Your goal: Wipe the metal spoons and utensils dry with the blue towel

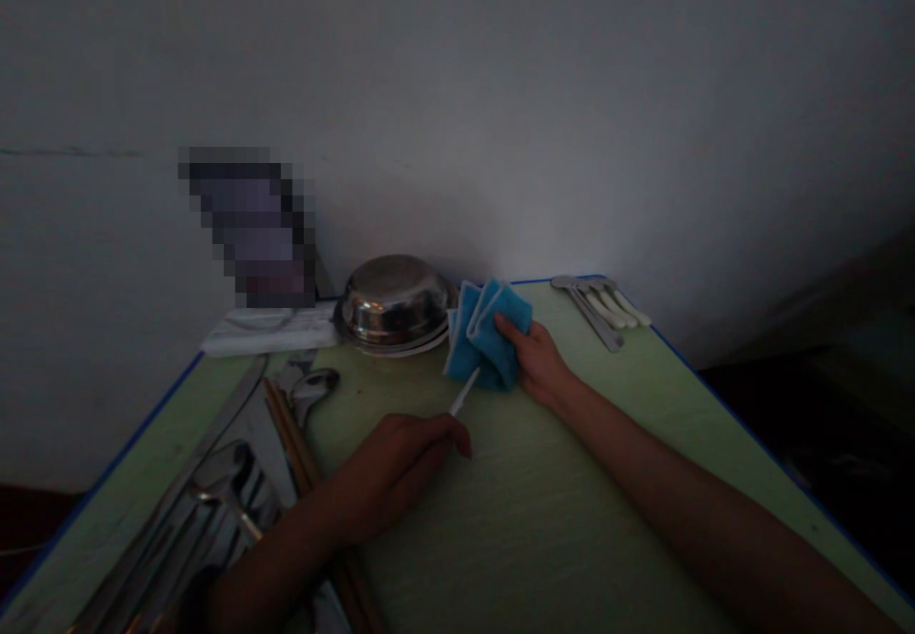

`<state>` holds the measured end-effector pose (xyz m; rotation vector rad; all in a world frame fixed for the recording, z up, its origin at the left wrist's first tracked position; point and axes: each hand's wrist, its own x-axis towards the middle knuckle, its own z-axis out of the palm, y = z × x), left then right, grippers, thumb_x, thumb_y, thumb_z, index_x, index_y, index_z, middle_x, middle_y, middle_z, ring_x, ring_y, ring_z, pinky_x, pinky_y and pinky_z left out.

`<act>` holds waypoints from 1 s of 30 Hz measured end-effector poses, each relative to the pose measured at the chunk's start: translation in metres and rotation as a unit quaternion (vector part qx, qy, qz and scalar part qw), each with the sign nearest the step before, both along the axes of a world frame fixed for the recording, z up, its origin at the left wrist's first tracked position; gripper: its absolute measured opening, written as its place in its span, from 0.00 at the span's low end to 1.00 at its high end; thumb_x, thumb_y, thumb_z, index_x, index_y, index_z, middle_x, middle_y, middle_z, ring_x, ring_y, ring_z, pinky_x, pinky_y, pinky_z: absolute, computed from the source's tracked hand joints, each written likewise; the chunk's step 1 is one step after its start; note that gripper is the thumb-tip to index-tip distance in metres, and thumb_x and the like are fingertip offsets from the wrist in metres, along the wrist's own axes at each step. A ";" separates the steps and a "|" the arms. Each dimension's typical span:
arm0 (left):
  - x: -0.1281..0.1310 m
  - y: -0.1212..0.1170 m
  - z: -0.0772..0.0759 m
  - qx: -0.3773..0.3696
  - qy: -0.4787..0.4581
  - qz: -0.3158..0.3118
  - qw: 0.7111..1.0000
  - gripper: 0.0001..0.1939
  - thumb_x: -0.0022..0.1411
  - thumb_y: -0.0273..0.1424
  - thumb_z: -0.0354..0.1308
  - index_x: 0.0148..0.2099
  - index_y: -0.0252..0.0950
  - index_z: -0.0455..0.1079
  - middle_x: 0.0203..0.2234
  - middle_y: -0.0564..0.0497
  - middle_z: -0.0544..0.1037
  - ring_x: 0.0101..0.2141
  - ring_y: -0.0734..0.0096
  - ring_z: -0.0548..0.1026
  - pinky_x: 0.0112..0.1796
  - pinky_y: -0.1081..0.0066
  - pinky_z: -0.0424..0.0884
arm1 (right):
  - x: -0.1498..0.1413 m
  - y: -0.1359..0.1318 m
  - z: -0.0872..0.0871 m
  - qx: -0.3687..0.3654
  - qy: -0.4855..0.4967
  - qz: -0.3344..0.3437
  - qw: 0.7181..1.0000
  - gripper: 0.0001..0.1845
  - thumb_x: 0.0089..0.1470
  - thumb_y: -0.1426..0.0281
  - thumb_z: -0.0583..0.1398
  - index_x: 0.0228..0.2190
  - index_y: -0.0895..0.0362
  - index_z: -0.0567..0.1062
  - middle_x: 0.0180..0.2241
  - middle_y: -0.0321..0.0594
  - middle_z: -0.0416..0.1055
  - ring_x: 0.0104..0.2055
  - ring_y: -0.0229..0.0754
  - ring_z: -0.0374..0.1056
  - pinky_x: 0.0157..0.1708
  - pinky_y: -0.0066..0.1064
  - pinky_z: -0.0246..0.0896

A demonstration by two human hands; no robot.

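My right hand [541,364] grips a folded blue cloth [493,337] with pale edges, thumb on its face. My left hand [407,462] is closed around a thin whitish utensil [464,392], which slants up to the cloth. The utensil's far end meets the cloth's lower edge; its head cannot be made out, so its exact kind is unclear. Both hands are above the green table [543,520]. Behind the cloth, to its left, a shiny metal bowl [396,302] lies upside down on a white dish.
Several spoons [597,305], some with white handles, lie at the far right. On the left are wooden chopsticks [296,439], a large spoon [315,384], a ladle [221,467] and other metal utensils. A white packet [272,331] and a blurred-out upright object [254,229] stand near the wall.
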<state>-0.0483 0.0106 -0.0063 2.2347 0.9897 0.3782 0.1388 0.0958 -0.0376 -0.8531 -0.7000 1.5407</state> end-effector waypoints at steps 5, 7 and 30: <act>0.001 0.000 0.000 -0.002 0.005 0.011 1.000 0.13 0.64 0.29 0.40 0.40 0.38 0.65 0.31 0.54 0.73 0.33 0.72 0.71 0.36 0.73 0.62 | 0.000 -0.001 0.003 -0.008 0.010 0.013 1.000 0.11 0.39 0.70 0.64 0.30 0.59 0.74 0.27 0.38 0.77 0.38 0.43 0.71 0.42 0.35 0.65; 0.001 -0.001 0.000 -0.001 0.004 0.013 1.000 0.13 0.64 0.29 0.40 0.40 0.38 0.65 0.31 0.54 0.73 0.33 0.71 0.71 0.37 0.73 0.62 | -0.001 -0.001 0.004 -0.016 0.017 0.000 1.000 0.10 0.42 0.69 0.63 0.30 0.59 0.74 0.28 0.38 0.77 0.39 0.42 0.71 0.42 0.34 0.65; 0.001 0.000 0.000 0.003 0.008 0.011 1.000 0.13 0.64 0.30 0.39 0.41 0.38 0.65 0.31 0.53 0.73 0.32 0.71 0.71 0.35 0.72 0.63 | -0.001 0.000 0.003 -0.024 0.011 -0.005 1.000 0.11 0.43 0.68 0.62 0.32 0.58 0.73 0.29 0.38 0.77 0.40 0.42 0.71 0.44 0.35 0.64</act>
